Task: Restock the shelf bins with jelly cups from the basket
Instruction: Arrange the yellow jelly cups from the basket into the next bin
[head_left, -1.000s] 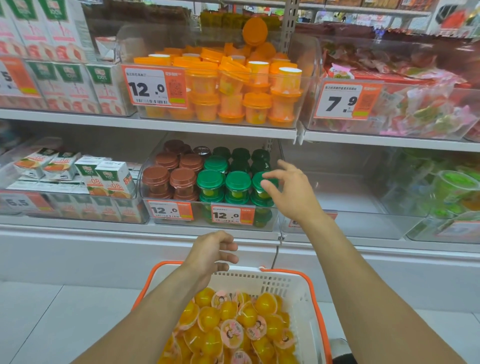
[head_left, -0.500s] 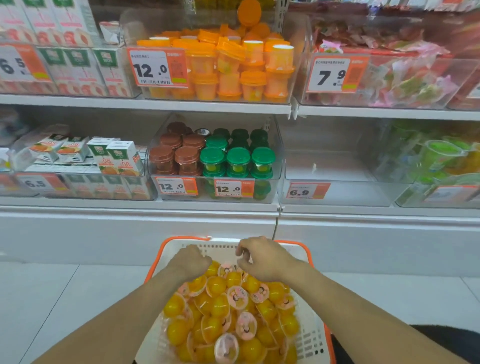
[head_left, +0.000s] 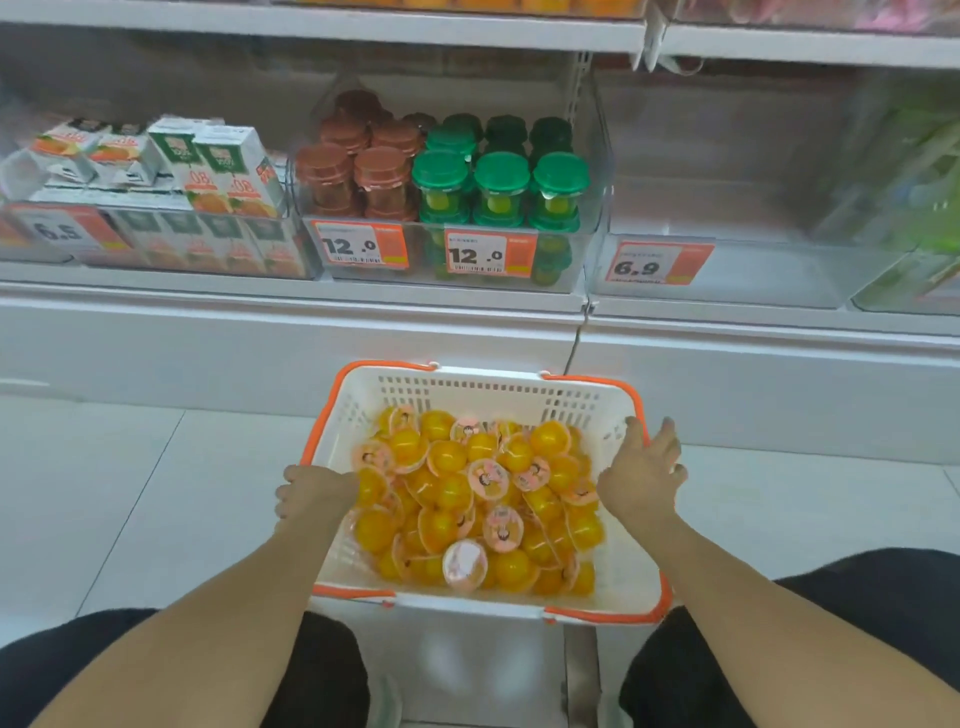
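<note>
A white basket with orange handles stands on the floor in front of me, heaped with several yellow jelly cups with pink lids. My left hand grips the basket's left rim, fingers curled over the outside. On the right rim, my right hand holds on with the thumb inside and the fingers outside. Above and to the right on the lower shelf sits a clear bin with a 6.9 price tag; nothing shows inside it.
A clear bin left of it holds brown-lidded cups and green-lidded cups. Juice cartons fill the far-left bin. Green packs lie at the far right. White floor tiles surround the basket; my dark-clothed knees flank it.
Both hands left the heap of jelly cups and moved outward to the basket's side rims. The view has tilted down, so the top shelf is nearly out of sight.
</note>
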